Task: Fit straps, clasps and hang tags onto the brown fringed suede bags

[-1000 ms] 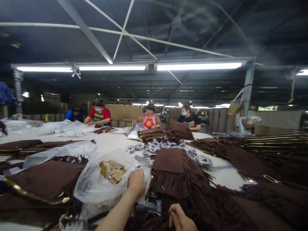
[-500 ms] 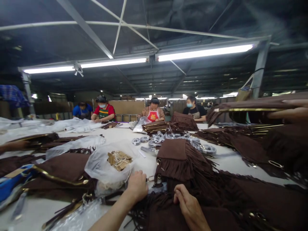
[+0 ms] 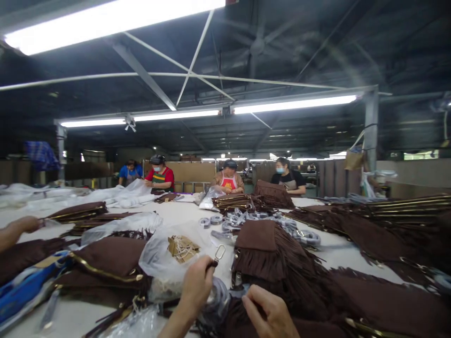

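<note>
Gripping a metal clip point(image 3: 217, 256), the left hand point(image 3: 198, 280) holds it up just left of the fringed bag point(image 3: 255, 237). The right hand point(image 3: 270, 310) is curled in front of that bag; whether it holds anything cannot be told. A plastic bag point(image 3: 152, 258) of paper tags point(image 3: 183, 249) lies farther left.

An oblong metal loop point(image 3: 220, 252) tilts up from the left hand point(image 3: 198, 280). At its three o'clock, apart, lies a brown bag point(image 3: 255, 237), fringe hanging.
</note>
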A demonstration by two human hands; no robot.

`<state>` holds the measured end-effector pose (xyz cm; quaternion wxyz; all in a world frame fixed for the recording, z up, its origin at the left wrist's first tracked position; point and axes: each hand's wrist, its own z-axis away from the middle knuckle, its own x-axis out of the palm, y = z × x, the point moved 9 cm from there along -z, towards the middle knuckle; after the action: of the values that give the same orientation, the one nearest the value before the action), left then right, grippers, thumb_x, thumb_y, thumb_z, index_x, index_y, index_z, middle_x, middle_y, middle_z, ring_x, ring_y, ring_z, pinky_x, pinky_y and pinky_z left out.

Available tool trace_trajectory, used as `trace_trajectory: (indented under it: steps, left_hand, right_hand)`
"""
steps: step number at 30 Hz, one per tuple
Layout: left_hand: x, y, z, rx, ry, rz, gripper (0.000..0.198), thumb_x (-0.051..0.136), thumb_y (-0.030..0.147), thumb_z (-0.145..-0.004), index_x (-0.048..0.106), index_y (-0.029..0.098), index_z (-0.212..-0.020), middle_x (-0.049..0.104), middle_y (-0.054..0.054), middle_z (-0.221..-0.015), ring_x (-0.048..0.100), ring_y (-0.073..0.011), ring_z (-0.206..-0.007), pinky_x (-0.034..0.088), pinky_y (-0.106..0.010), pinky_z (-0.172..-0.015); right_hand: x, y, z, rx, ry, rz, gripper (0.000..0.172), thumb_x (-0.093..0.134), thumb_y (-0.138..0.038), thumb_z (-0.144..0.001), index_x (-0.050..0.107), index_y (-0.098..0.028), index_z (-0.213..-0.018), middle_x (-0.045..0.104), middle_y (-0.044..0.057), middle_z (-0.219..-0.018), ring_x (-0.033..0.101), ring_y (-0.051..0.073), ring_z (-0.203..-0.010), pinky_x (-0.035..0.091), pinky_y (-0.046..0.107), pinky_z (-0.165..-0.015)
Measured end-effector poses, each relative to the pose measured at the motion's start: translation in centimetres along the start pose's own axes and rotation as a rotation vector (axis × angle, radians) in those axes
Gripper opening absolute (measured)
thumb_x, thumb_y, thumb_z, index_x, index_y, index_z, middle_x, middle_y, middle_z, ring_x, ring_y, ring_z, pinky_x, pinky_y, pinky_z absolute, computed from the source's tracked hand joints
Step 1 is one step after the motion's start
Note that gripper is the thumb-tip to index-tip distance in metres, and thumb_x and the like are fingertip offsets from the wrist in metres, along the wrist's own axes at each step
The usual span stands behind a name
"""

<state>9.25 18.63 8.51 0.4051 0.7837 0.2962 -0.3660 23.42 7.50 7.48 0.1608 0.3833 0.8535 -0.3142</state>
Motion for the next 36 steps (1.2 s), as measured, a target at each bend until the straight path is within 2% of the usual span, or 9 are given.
trace_trajectory:
  steps: [3, 6, 10, 15, 17, 22, 29, 33, 36]
  left_hand:
    - [-2.3, 0.6, 1.9, 0.033, 0.076, 0.148, 0.018, 0.041, 0.018, -0.087, 0.053, 0.020, -0.075, 0.065, -0.002, -0.078, 0.061, -0.0170, -0.077, 0.041, -0.024, -0.070]
    - [-3.9, 0.8, 3.4, 0.065, 0.152, 0.349, 0.015, 0.043, 0.023, -0.084, 0.051, 0.021, -0.071, 0.062, -0.002, -0.073, 0.059, -0.0192, -0.074, 0.041, -0.027, -0.069]
    - [-4.6, 0.8, 4.6, 0.063, 0.171, 0.434, 0.016, 0.042, 0.026, -0.083, 0.052, 0.022, -0.071, 0.061, -0.002, -0.072, 0.057, -0.0202, -0.072, 0.040, -0.028, -0.068]
    - [-5.1, 1.2, 5.4, 0.061, 0.171, 0.398, 0.016, 0.042, 0.025, -0.083, 0.049, 0.022, -0.069, 0.060, -0.002, -0.070, 0.056, -0.0192, -0.069, 0.040, -0.026, -0.066]
    - [-5.3, 1.3, 5.6, 0.054, 0.180, 0.388, 0.016, 0.042, 0.024, -0.083, 0.049, 0.022, -0.069, 0.061, -0.002, -0.071, 0.056, -0.0191, -0.070, 0.041, -0.026, -0.066]
    - [-5.5, 1.2, 5.8, 0.037, 0.190, 0.406, 0.014, 0.043, 0.023, -0.083, 0.052, 0.021, -0.073, 0.062, -0.002, -0.073, 0.058, -0.0194, -0.072, 0.041, -0.027, -0.068]
    - [-5.8, 1.8, 6.6, 0.062, 0.202, 0.392, 0.016, 0.044, 0.020, -0.084, 0.056, 0.021, -0.074, 0.064, -0.003, -0.074, 0.060, -0.0200, -0.073, 0.042, -0.027, -0.068]
    - [-5.6, 3.5, 7.8, 0.164, 0.165, 0.444, 0.020, 0.045, 0.022, -0.085, 0.064, 0.021, -0.080, 0.067, -0.006, -0.082, 0.061, -0.0220, -0.081, 0.045, -0.029, -0.075]
    - [-3.5, 4.3, 9.0, 0.183, 0.064, 0.482, 0.024, 0.046, 0.022, -0.085, 0.069, 0.021, -0.087, 0.069, -0.008, -0.087, 0.062, -0.0230, -0.086, 0.048, -0.031, -0.078]
  right_hand:
    - [0.0, -1.3, -0.2, -0.011, 0.022, 0.002, 0.036, 0.040, -0.031, -0.095, 0.038, -0.022, -0.061, 0.044, -0.005, -0.057, 0.045, 0.011, -0.051, 0.032, 0.021, -0.051]
    - [0.4, -2.1, -0.1, -0.032, -0.023, 0.012, 0.035, 0.042, -0.030, -0.095, 0.042, -0.021, -0.062, 0.048, -0.004, -0.058, 0.048, 0.011, -0.052, 0.033, 0.021, -0.052]
    - [-0.2, -2.9, 0.0, -0.032, 0.017, 0.011, 0.037, 0.044, -0.032, -0.095, 0.043, -0.021, -0.060, 0.050, -0.003, -0.057, 0.047, 0.012, -0.052, 0.033, 0.022, -0.052]
    - [0.0, -4.1, 0.2, -0.034, -0.117, 0.054, 0.035, 0.044, -0.031, -0.095, 0.049, -0.021, -0.062, 0.056, -0.001, -0.060, 0.051, 0.013, -0.054, 0.034, 0.022, -0.052]
    - [-0.3, -4.5, 0.2, -0.047, -0.127, 0.059, 0.033, 0.045, -0.029, -0.094, 0.051, -0.021, -0.062, 0.057, -0.001, -0.060, 0.051, 0.013, -0.054, 0.034, 0.022, -0.052]
    - [-0.6, -5.2, 0.3, -0.091, -0.145, 0.101, 0.031, 0.045, -0.024, -0.094, 0.050, -0.021, -0.063, 0.057, -0.002, -0.061, 0.054, 0.012, -0.055, 0.034, 0.022, -0.052]
    - [-0.8, -6.0, 0.5, -0.062, -0.170, 0.128, 0.031, 0.044, -0.025, -0.093, 0.048, -0.021, -0.063, 0.057, -0.001, -0.063, 0.055, 0.013, -0.058, 0.033, 0.023, -0.054]
    - [-1.5, -6.7, 0.0, 0.055, -0.160, 0.030, 0.033, 0.045, -0.028, -0.091, 0.047, -0.020, -0.059, 0.054, -0.002, -0.060, 0.051, 0.014, -0.058, 0.032, 0.025, -0.055]
    - [-0.9, -5.9, 0.5, 0.237, -0.194, -0.201, 0.028, 0.049, -0.037, -0.090, 0.059, -0.019, -0.070, 0.052, -0.003, -0.059, 0.050, 0.015, -0.057, 0.033, 0.025, -0.055]
